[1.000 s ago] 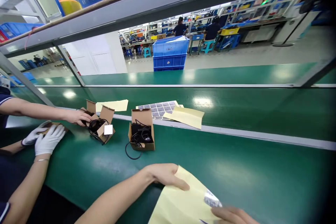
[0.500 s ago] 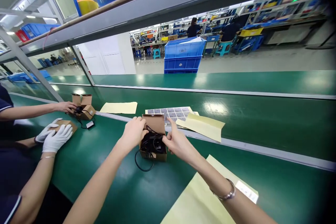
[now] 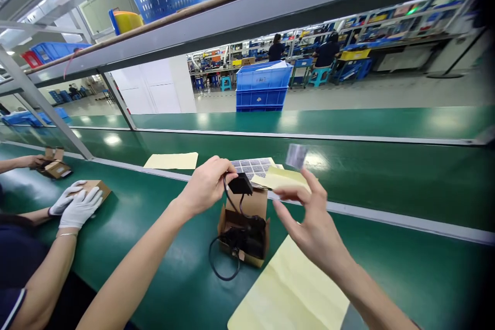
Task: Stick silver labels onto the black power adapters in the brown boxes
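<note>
My left hand (image 3: 211, 183) pinches a small black box-shaped block on a cable (image 3: 240, 184), raised above an opened cardboard box (image 3: 260, 203). Black cables and dark parts (image 3: 247, 234) fill that box, and one cable loop (image 3: 224, 278) hangs out onto the green bench. To the right, my right hand (image 3: 315, 221) is in the air with its fingers apart. A small grey printed label (image 3: 296, 156), blurred, appears stuck to its index fingertip. Behind the box lies a sheet of printed labels (image 3: 253, 166), partly covered by creased yellow backing paper (image 3: 286, 179).
Large yellow paper (image 3: 297, 289) lies at front right, another yellow sheet (image 3: 171, 161) back left. At left, a co-worker's gloved hands (image 3: 79, 203) rest on a closed cardboard box (image 3: 101, 189); another hand touches an opened box (image 3: 58, 169). A shelf (image 3: 232, 15) crosses overhead.
My left hand has lifted the black block out of the cardboard box. My right hand has left the box and moved right, label still at its fingertip. The box sits lower right in view.
</note>
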Demonstrator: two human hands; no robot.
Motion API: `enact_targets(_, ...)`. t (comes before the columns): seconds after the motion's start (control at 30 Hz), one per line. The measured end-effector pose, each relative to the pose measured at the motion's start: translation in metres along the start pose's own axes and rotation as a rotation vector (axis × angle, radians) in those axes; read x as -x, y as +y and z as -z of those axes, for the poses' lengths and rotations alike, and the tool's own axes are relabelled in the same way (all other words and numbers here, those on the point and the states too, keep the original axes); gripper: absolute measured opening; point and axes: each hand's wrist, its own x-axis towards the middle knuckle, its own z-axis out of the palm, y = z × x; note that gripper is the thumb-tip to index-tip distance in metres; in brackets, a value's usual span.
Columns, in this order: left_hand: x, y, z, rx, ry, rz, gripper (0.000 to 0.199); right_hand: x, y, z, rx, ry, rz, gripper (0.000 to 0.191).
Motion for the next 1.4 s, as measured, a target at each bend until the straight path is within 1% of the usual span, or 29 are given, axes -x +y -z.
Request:
enact_targets(0.07,0.001,0.009,-0.011,0.057,0.157,-0.099,0.015,-0.015,-0.003,-0.004,-0.226,-0.127,0.034,0.084)
enact_targets(0.1,0.004,0.011,-0.016,0.092,0.225,-0.108,0.014,-0.022,-0.005,-0.007,-0.328,-0.2,0.023,0.085)
enact_targets(0.13,0.008,0.012,-0.02,0.14,0.276,-0.089,0.013,-0.027,-0.006,-0.01,-0.414,-0.256,-0.002,0.085)
enact_targets(0.17,0.012,0.011,-0.023,0.204,0.293,-0.048,0.011,-0.031,-0.008,-0.013,-0.478,-0.287,-0.033,0.084)
enact_targets(0.2,0.017,0.009,-0.024,0.281,0.261,0.01,0.011,-0.034,-0.009,-0.015,-0.514,-0.296,-0.063,0.082)
enact_targets(0.27,0.026,0.002,-0.018,0.415,0.095,0.154,0.014,-0.039,-0.01,-0.014,-0.516,-0.292,-0.103,0.078)
enact_targets(0.3,0.03,-0.002,-0.014,0.447,0.024,0.23,0.017,-0.04,-0.01,-0.012,-0.494,-0.292,-0.116,0.077)
enact_targets(0.33,0.033,-0.004,-0.009,0.454,-0.006,0.302,0.021,-0.041,-0.011,-0.01,-0.467,-0.305,-0.126,0.076)
enact_targets(0.37,0.035,-0.004,-0.004,0.441,0.006,0.36,0.024,-0.041,-0.012,-0.008,-0.447,-0.337,-0.139,0.075)
enact_targets(0.4,0.037,-0.003,-0.001,0.418,0.043,0.399,0.027,-0.041,-0.013,-0.007,-0.44,-0.381,-0.153,0.074)
enact_targets(0.43,0.037,0.002,0.0,0.401,0.075,0.412,0.027,-0.041,-0.015,-0.006,-0.449,-0.428,-0.167,0.074)
enact_targets(0.47,0.037,0.007,-0.002,0.391,0.073,0.4,0.029,-0.04,-0.017,-0.006,-0.468,-0.471,-0.178,0.074)
enact_targets(0.57,0.037,0.027,-0.013,0.35,-0.047,0.303,0.055,-0.036,-0.022,-0.005,-0.531,-0.538,-0.193,0.074)
enact_targets(0.6,0.038,0.031,-0.018,0.334,-0.066,0.285,0.056,-0.035,-0.022,-0.004,-0.528,-0.551,-0.19,0.075)
enact_targets(0.63,0.039,0.035,-0.021,0.322,-0.064,0.282,0.053,-0.035,-0.022,0.0,-0.498,-0.554,-0.176,0.075)
enact_targets(0.67,0.041,0.037,-0.024,0.324,-0.049,0.293,0.049,-0.036,-0.022,0.005,-0.437,-0.529,-0.15,0.075)
enact_targets(0.7,0.043,0.038,-0.025,0.348,-0.031,0.314,0.047,-0.038,-0.021,0.013,-0.352,-0.464,-0.118,0.073)
enact_targets(0.77,0.047,0.039,-0.024,0.433,-0.011,0.362,0.047,-0.042,-0.023,0.031,-0.171,-0.252,-0.054,0.06)
enact_targets(0.8,0.048,0.041,-0.023,0.482,-0.007,0.385,0.046,-0.044,-0.025,0.04,-0.126,-0.15,-0.035,0.05)
enact_targets(0.83,0.049,0.043,-0.021,0.528,-0.009,0.404,0.046,-0.045,-0.029,0.049,-0.126,-0.094,-0.034,0.038)
enact_targets(0.87,0.049,0.045,-0.019,0.568,-0.014,0.414,0.045,-0.044,-0.034,0.056,-0.164,-0.095,-0.051,0.03)
enact_targets(0.93,0.05,0.052,-0.017,0.63,-0.016,0.414,0.042,-0.04,-0.044,0.062,-0.284,-0.203,-0.115,0.027)
enact_targets(1.0,0.051,0.059,-0.018,0.664,-0.005,0.418,0.04,-0.032,-0.052,0.059,-0.367,-0.324,-0.184,0.03)
enact_targets(1.1,0.055,0.065,-0.023,0.644,0.002,0.436,0.04,-0.021,-0.056,0.046,-0.413,-0.423,-0.245,0.029)
enact_targets(1.2,0.06,0.067,-0.027,0.619,-0.01,0.439,0.044,-0.017,-0.054,0.037,-0.429,-0.466,-0.288,0.028)
enact_targets(1.4,0.066,0.065,-0.029,0.583,-0.012,0.422,0.047,-0.018,-0.054,0.037,-0.45,-0.478,-0.317,0.028)
